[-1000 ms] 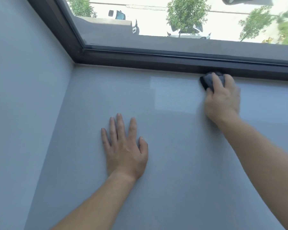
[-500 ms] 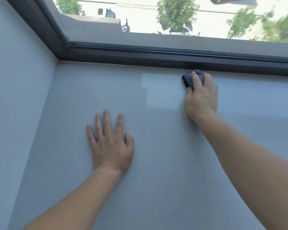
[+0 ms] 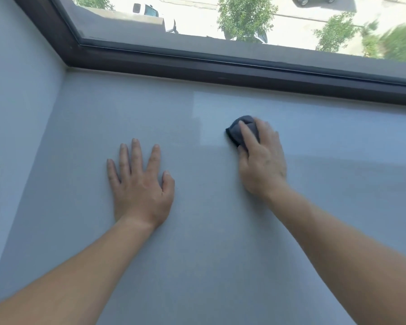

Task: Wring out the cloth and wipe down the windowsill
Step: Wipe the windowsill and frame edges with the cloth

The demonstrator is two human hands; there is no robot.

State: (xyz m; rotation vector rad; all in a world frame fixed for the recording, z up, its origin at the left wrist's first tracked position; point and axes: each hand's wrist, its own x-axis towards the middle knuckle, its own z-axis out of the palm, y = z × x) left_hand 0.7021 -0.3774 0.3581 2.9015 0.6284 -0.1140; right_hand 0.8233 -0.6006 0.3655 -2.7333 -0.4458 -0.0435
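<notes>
- Right hand (image 3: 260, 160) gripped the bunched dark cloth (image 3: 238, 132), fingers curled over it, on the windowsill (image 3: 197, 254).
- Left hand (image 3: 138, 184) lay flat, fingers spread.
- Cloth appeared soft, light, compressible; best held from above.

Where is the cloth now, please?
Head view: the cloth lies on the windowsill under the right hand, right of centre, short of the window frame.
</notes>
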